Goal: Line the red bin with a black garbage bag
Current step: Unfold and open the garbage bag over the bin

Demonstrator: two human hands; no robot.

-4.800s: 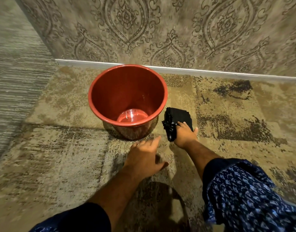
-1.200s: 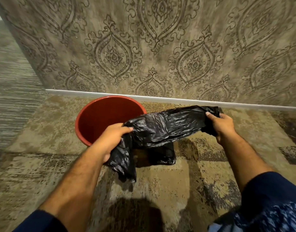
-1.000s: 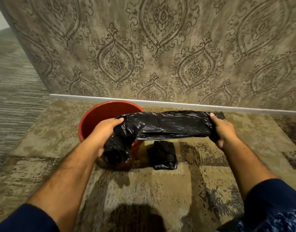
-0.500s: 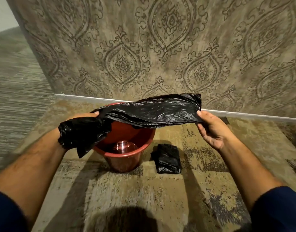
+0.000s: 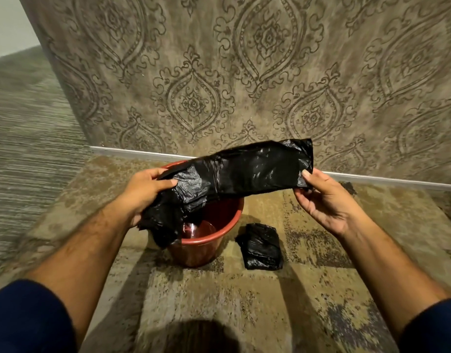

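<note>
A red round bin stands upright on the patterned rug, open end up, with nothing inside. Over it I hold a black garbage bag, still folded into a long strip and stretched sideways above the rim. My left hand grips the bunched left end, whose loose part hangs down over the bin's near left rim. My right hand pinches the right end between thumb and fingers, to the right of the bin and above the rug.
A folded pack of black bags lies on the rug just right of the bin. The patterned wall with a white baseboard rises close behind the bin. A striped carpet runs along the left.
I took one bag from the folded pack and lifted it over the bin. My left hand has moved inward toward the bin, and its bunched end now droops over the rim.
</note>
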